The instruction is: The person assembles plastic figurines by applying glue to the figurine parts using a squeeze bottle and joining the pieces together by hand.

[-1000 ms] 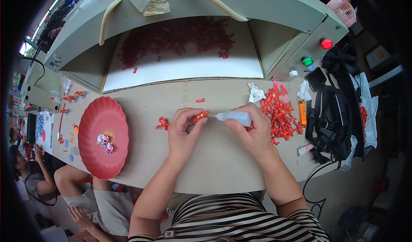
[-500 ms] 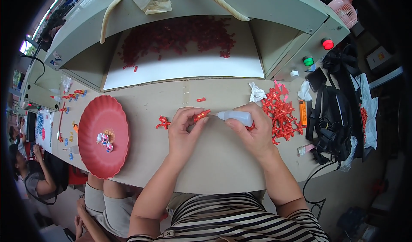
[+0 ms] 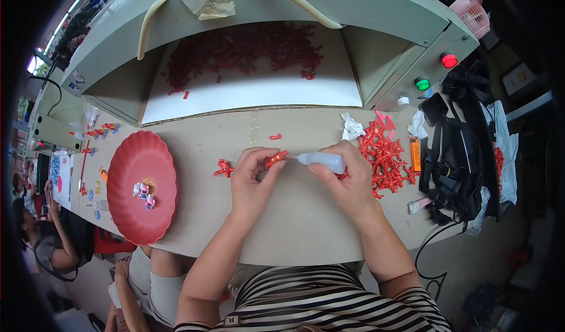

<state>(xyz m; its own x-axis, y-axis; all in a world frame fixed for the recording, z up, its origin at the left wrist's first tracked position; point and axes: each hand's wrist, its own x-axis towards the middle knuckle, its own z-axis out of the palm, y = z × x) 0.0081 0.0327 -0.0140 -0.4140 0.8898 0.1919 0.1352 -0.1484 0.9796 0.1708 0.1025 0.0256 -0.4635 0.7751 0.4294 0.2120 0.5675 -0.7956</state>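
Big beige table [image 3: 306, 232], scalloped red plastic bowl [image 3: 132, 217] on the left, heap of shiny red figures [image 3: 385, 155] on the right. Right hand [image 3: 350, 179]'s gripping a translucent white squeeze bottle [image 3: 327, 161], nozzle [image 3: 302, 158] just beside the little red-and-gold piece [image 3: 276, 159] the left hand [image 3: 253, 176] pinches mid-table.

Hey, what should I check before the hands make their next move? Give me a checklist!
1. Left grip holds a red piece: ok.
2. Right grip holds the whitish bottle: ok.
3. Bottle's tip points toward the held piece: ok.
4. Liquid coming out of the tip: cannot tell, too small to see.
5. All loose red pieces in the right-hand pile: not ok, a small red bit lies apart, beyond the left grip.
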